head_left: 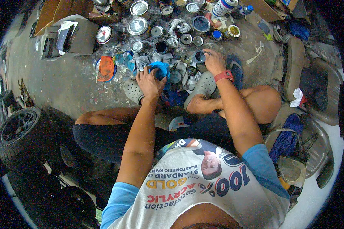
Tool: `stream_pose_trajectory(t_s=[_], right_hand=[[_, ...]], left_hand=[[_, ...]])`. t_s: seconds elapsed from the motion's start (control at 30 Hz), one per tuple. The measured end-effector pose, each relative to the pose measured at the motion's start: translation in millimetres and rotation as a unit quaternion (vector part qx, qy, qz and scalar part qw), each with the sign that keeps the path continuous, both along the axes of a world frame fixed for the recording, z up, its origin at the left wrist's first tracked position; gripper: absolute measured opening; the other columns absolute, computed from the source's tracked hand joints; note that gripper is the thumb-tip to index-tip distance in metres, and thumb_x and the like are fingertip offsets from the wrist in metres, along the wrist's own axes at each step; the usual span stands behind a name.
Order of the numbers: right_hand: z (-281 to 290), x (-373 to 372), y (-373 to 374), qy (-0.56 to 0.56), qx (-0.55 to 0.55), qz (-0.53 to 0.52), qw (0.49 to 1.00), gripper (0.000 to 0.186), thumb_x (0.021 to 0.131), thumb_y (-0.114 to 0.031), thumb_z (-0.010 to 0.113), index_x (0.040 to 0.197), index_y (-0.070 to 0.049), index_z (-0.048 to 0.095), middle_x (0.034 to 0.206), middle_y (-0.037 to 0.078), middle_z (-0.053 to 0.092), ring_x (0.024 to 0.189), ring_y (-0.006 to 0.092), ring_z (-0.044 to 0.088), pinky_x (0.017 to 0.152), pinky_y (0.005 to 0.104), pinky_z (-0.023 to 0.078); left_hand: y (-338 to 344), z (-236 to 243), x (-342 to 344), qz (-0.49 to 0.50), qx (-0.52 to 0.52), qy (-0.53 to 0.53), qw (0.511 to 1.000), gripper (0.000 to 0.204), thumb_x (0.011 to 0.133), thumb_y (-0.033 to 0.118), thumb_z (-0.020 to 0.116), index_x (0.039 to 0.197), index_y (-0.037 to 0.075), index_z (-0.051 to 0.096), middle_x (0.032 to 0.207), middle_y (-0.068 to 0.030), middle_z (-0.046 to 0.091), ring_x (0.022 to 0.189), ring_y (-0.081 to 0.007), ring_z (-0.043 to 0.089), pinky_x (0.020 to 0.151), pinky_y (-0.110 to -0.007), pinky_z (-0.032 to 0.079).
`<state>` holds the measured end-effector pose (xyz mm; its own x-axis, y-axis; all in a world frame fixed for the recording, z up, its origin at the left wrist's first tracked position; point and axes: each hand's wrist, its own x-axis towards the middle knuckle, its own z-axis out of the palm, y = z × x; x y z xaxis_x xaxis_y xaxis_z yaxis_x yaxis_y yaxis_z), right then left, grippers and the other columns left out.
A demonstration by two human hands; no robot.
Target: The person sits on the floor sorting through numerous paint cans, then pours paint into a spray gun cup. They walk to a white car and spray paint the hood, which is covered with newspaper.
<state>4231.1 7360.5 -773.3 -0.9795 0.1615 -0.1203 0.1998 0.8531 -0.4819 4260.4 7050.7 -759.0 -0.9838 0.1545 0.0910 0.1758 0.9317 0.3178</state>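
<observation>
Between my feet a blue plastic container (163, 68) stands on the floor. The curved fingers of my left hand (151, 81) grip its near left side, the fingertips at its rim. My right hand (215, 62), with a red watch on the wrist, is closed on the right edge of a small paint can (199, 57) with dark content. Just right of the blue container is a small grey round tin (175, 77). Crumpled rags (140, 61) lie beyond my left hand. What is inside the blue container is mostly hidden.
Several paint cans, such as a large lidded one (137, 26) and a white-and-blue one (224, 7), stand beyond my hands. An orange paint-covered disc (106, 69) lies left. A cardboard box (77, 38) is far left, a tyre (19, 128) near left. My clogs (205, 86) flank the work spot.
</observation>
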Motion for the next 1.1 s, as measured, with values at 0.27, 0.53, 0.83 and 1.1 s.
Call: stream_pose_trajectory(t_s=[0.27, 0.53, 0.83, 1.1], right_hand=[[9.3, -2.7, 2.0, -0.031, -0.008, 0.008, 0.999, 0.022, 0.095, -0.017, 0.058, 0.109, -0.009, 0.074, 0.121, 0.013, 0.069, 0.113, 0.0338, 0.063, 0.1, 0.0449, 0.049], [4.2, 0.2, 3.2, -0.004, 0.011, 0.043, 0.999, 0.022, 0.095, -0.018, 0.059, 0.111, -0.018, 0.074, 0.118, 0.011, 0.07, 0.112, 0.0347, 0.064, 0.1, 0.0446, 0.048], [6.0, -2.7, 11.8, -0.014, -0.011, 0.036, 0.999, 0.02, 0.094, -0.019, 0.06, 0.106, -0.015, 0.075, 0.117, 0.013, 0.07, 0.109, 0.0348, 0.065, 0.097, 0.0463, 0.049], [-4.3, 2.7, 16.9, -0.011, -0.099, -0.004, 0.995, 0.021, 0.094, -0.023, 0.06, 0.11, -0.02, 0.074, 0.116, 0.014, 0.07, 0.11, 0.0351, 0.064, 0.097, 0.0457, 0.049]], left_hand=[[3.2, 4.5, -1.5, -0.005, 0.009, 0.001, 1.0, 0.054, 0.069, 0.051, 0.078, 0.104, 0.011, 0.074, 0.121, -0.0139, 0.06, 0.113, -0.0374, 0.054, 0.102, -0.05, 0.037], [4.5, 5.9, -1.8, -0.002, 0.016, -0.023, 1.0, 0.052, 0.068, 0.049, 0.079, 0.105, 0.013, 0.074, 0.123, -0.0114, 0.06, 0.114, -0.0361, 0.054, 0.102, -0.05, 0.036], [7.1, 4.9, -2.7, -0.011, 0.012, -0.036, 0.999, 0.056, 0.069, 0.051, 0.078, 0.11, 0.014, 0.073, 0.124, -0.0147, 0.059, 0.116, -0.0388, 0.053, 0.103, -0.052, 0.035], [11.8, 9.8, -4.8, -0.006, 0.017, -0.058, 0.998, 0.055, 0.069, 0.049, 0.08, 0.11, 0.013, 0.074, 0.127, -0.0156, 0.059, 0.12, -0.0393, 0.052, 0.107, -0.052, 0.034]])
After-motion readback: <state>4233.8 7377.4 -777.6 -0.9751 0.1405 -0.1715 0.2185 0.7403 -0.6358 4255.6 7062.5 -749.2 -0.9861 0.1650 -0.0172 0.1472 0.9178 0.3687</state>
